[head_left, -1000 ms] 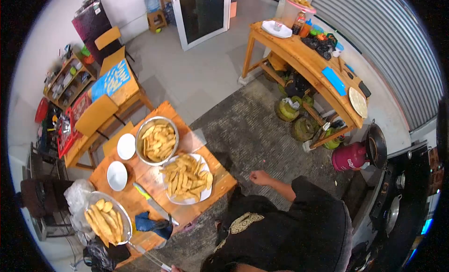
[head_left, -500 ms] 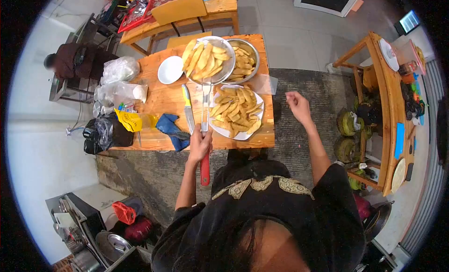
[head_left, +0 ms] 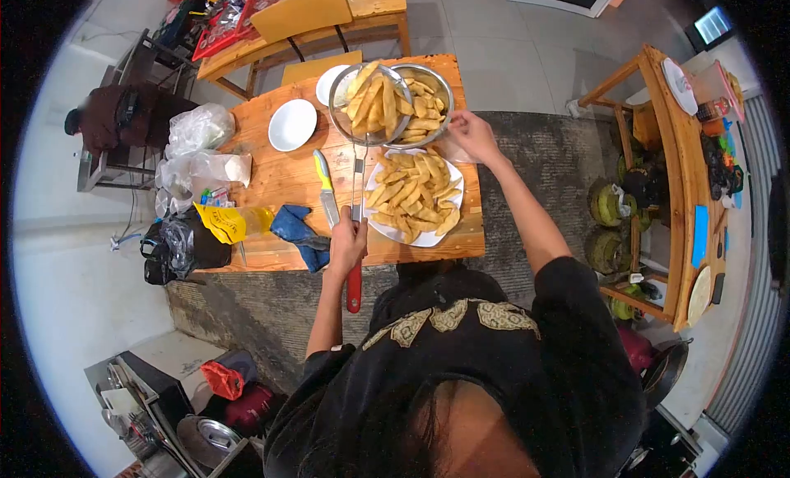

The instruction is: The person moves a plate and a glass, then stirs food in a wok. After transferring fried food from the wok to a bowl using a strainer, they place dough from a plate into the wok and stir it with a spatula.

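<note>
Head view: left hand (head_left: pixel 348 235) closed round red handle of wire skimmer (head_left: pixel 368 106), loaded with fried strips, over metal bowl (head_left: pixel 429 108). Right hand (head_left: pixel 471 134) at bowl rim, grip unclear. Advice: keep skimmer level above bowl, steady bowl, tip slowly; plate (head_left: pixel 414 198) just beside on worktop (head_left: pixel 280 178).

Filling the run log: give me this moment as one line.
left hand: grips strainer handle | strainer: full of fried pieces, tilted over metal bowl | right hand: at bowl rim | plate: heaped
</note>
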`<state>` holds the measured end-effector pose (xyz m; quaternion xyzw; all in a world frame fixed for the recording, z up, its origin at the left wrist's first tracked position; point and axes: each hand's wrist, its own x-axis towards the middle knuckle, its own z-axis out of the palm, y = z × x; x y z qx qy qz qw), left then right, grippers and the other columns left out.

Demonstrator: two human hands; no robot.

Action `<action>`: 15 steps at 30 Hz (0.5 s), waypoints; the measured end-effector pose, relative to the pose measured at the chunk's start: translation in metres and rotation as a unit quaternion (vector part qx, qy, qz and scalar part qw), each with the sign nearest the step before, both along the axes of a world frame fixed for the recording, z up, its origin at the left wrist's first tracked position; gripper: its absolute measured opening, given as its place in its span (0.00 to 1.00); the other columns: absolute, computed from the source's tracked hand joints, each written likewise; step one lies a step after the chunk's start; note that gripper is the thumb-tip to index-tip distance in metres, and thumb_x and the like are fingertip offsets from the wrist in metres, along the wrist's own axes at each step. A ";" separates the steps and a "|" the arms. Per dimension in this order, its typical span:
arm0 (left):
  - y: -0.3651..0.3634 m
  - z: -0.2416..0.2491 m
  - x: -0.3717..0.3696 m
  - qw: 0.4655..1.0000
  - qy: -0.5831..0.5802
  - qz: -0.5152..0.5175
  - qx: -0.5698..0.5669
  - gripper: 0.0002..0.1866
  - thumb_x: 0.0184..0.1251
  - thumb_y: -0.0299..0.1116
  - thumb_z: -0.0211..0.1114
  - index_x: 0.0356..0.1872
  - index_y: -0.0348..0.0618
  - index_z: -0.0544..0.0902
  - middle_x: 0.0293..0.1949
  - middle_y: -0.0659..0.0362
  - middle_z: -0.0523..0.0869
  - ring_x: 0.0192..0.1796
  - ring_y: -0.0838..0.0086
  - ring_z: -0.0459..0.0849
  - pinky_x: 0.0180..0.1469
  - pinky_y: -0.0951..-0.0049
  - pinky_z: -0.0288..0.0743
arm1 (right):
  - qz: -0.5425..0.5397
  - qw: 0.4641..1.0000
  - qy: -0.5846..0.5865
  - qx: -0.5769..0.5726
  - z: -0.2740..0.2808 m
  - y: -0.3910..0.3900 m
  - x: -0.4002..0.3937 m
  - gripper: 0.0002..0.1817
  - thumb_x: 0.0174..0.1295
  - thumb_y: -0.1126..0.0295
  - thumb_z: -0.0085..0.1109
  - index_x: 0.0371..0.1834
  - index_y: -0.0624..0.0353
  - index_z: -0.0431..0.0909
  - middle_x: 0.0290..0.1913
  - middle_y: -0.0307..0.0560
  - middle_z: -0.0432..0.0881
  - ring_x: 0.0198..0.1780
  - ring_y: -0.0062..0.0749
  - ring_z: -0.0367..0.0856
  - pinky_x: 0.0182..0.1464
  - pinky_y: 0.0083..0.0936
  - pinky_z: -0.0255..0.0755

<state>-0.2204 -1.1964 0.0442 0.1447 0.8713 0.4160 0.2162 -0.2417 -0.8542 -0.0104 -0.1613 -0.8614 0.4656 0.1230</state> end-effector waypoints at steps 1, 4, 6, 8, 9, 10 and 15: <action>-0.001 -0.003 0.000 1.000 0.011 -0.004 -0.006 0.12 0.68 0.30 0.54 0.41 0.34 0.63 0.12 0.54 0.74 0.12 0.68 0.75 0.14 0.68 0.66 | 0.002 1.000 -0.009 -0.008 -0.003 -0.004 -0.008 0.18 0.59 0.64 0.60 0.50 0.59 0.75 0.35 0.45 0.81 0.36 0.28 0.81 0.42 0.25 0.74; 0.000 -0.005 -0.001 0.999 0.028 -0.007 -0.021 0.11 0.67 0.29 0.54 0.40 0.34 0.62 0.13 0.51 0.75 0.13 0.63 0.76 0.15 0.65 0.67 | 0.009 0.999 -0.041 -0.021 -0.008 -0.015 -0.026 0.22 0.57 0.61 0.61 0.52 0.60 0.74 0.37 0.47 0.82 0.38 0.30 0.81 0.42 0.25 0.74; 0.004 -0.001 -0.001 0.999 0.026 -0.003 -0.029 0.11 0.66 0.29 0.54 0.38 0.36 0.62 0.13 0.46 0.76 0.15 0.55 0.78 0.17 0.60 0.68 | 0.012 0.998 -0.063 -0.016 -0.010 -0.020 -0.033 0.24 0.56 0.59 0.62 0.52 0.62 0.74 0.37 0.48 0.82 0.38 0.30 0.82 0.43 0.25 0.74; 0.002 -0.015 -0.004 0.995 0.082 -0.014 -0.056 0.10 0.66 0.28 0.54 0.38 0.36 0.62 0.16 0.42 0.77 0.20 0.48 0.78 0.20 0.54 0.69 | 0.004 0.998 -0.065 -0.017 -0.021 -0.023 -0.040 0.28 0.55 0.57 0.63 0.54 0.63 0.72 0.37 0.49 0.81 0.39 0.32 0.81 0.43 0.26 0.75; 0.003 -0.014 -0.005 0.991 0.110 -0.020 -0.070 0.10 0.65 0.28 0.54 0.38 0.36 0.62 0.17 0.40 0.77 0.22 0.44 0.79 0.22 0.51 0.69 | 0.001 0.998 -0.065 -0.019 -0.021 -0.026 -0.041 0.29 0.55 0.55 0.64 0.55 0.64 0.71 0.37 0.49 0.81 0.39 0.33 0.81 0.43 0.27 0.75; 0.004 -0.013 -0.006 0.990 0.116 -0.018 -0.080 0.10 0.65 0.28 0.54 0.38 0.37 0.62 0.18 0.39 0.77 0.24 0.42 0.78 0.24 0.49 0.68 | -0.002 0.998 -0.065 -0.020 -0.021 -0.030 -0.042 0.30 0.54 0.56 0.64 0.55 0.64 0.70 0.37 0.50 0.81 0.40 0.34 0.81 0.43 0.27 0.74; 0.007 0.000 -0.009 0.986 0.124 -0.006 -0.111 0.10 0.65 0.28 0.54 0.40 0.38 0.62 0.20 0.37 0.77 0.28 0.38 0.77 0.28 0.45 0.68 | -0.006 0.997 -0.066 -0.029 -0.024 -0.036 -0.051 0.35 0.53 0.58 0.66 0.59 0.66 0.65 0.38 0.52 0.81 0.41 0.38 0.81 0.44 0.28 0.74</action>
